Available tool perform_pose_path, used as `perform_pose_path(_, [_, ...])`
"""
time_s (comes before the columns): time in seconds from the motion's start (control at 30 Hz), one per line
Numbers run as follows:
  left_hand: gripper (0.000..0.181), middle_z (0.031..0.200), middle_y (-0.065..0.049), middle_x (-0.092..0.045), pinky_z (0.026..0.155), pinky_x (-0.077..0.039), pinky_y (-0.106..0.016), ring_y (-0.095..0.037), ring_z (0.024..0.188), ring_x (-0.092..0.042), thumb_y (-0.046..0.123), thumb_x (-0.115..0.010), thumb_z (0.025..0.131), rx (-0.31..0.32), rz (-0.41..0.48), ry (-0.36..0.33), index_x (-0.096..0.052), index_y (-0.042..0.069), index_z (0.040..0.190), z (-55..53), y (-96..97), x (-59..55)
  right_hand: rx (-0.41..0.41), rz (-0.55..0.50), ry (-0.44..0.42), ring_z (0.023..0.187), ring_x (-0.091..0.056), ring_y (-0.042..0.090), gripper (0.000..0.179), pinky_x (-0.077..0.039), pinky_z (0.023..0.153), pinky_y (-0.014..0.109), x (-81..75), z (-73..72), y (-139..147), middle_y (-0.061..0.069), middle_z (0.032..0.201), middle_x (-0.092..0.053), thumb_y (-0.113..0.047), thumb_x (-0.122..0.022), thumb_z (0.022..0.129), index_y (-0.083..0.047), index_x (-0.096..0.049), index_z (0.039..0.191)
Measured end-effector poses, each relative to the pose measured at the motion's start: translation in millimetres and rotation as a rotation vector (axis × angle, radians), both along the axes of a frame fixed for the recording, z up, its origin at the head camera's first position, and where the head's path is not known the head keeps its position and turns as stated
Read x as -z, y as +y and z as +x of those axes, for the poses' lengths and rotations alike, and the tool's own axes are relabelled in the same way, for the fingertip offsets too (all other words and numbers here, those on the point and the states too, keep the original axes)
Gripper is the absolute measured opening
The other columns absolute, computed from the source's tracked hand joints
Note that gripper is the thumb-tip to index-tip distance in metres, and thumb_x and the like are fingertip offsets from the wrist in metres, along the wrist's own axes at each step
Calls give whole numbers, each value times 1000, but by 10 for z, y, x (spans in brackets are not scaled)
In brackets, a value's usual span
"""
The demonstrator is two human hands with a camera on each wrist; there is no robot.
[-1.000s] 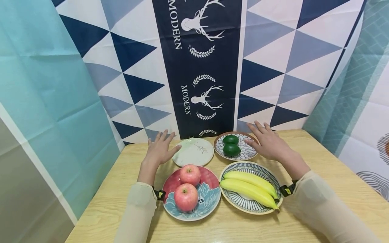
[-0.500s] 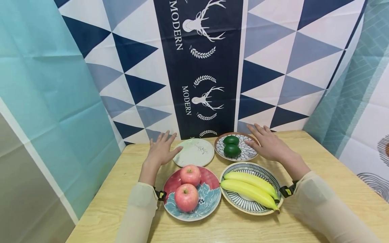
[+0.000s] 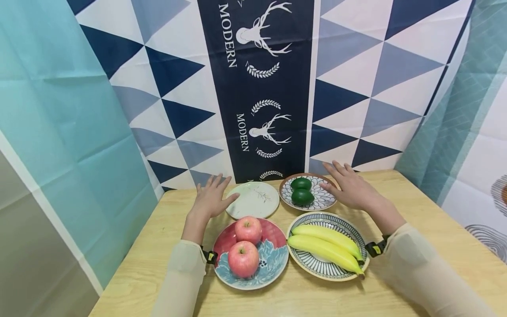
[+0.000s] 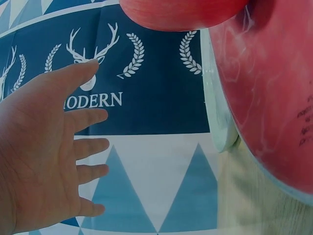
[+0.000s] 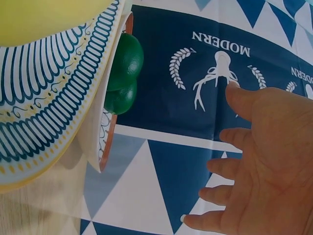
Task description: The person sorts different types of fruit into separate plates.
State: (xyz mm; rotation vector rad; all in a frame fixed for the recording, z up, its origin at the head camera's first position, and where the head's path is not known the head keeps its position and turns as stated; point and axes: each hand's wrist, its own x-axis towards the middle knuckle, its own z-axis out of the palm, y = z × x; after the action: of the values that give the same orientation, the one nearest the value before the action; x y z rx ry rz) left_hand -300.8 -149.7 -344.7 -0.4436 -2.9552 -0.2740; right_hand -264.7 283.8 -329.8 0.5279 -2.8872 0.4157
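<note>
My left hand (image 3: 210, 198) hovers with spread fingers at the left of a pale plate (image 3: 247, 204) that bears nothing but a twig print. My right hand (image 3: 352, 187), fingers apart and holding nothing, is at the right of a brown-rimmed plate (image 3: 322, 196) with two dark green fruits (image 3: 302, 196), seemingly avocados. Nearer lies a red and blue flowered plate (image 3: 273, 259) with two apples (image 3: 243, 259). To its right, a striped oval dish (image 3: 317, 266) carries two bananas (image 3: 326, 250). In the wrist views, the left palm (image 4: 39, 156) and the right palm (image 5: 274, 161) face the dishes.
The dishes stand close together on a light wooden table (image 3: 138, 268). Behind it hangs a patterned cloth (image 3: 269, 88) with triangles and deer heads. Turquoise cloth (image 3: 71, 132) hangs at the left, and another curtain (image 3: 467, 145) at the right. Each wrist wears a black strap (image 3: 210, 255).
Both hands stay nearly in place; the head view shifts very slightly. Fruits and dishes keep their positions.
</note>
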Motion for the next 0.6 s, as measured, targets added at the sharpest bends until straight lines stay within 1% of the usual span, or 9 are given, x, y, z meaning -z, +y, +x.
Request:
perform_pose_path(0.13, [79, 173, -16, -26, 120, -8, -79, -45, 160, -16, 65, -50, 102, 9, 11, 13, -37, 19, 166, -2, -20, -12, 6, -9, 1, 151, -9, 65, 78, -17, 117, 78, -30, -5, -3, 33, 170, -14, -54, -44, 111, -7, -21, 169])
perform_pose_path(0.33, [79, 173, -17, -26, 119, -10, -80, -46, 159, -17, 66, -48, 103, 18, -6, 9, -37, 19, 166, 1, -36, -10, 18, -11, -20, 152, -7, 64, 79, -16, 118, 78, -58, 23, -11, 32, 171, -12, -56, -44, 110, -9, -19, 169])
perform_pose_path(0.5, [78, 172, -16, -27, 119, -10, -80, -45, 159, -18, 65, -50, 103, 27, 13, 18, -37, 20, 166, 17, -24, -49, 25, -9, -10, 151, -8, 66, 80, -17, 117, 79, -66, 23, 0, 33, 170, -12, -56, -44, 110, -7, -20, 169])
perform_pose_path(0.6, [79, 173, -15, -27, 120, -9, -79, -44, 160, -17, 66, -50, 103, 24, 17, 10, -37, 21, 166, 18, -18, -67, 28, -8, -2, 150, -10, 67, 80, -19, 116, 79, -72, 8, 12, 33, 170, -12, -57, -44, 110, -8, -19, 169])
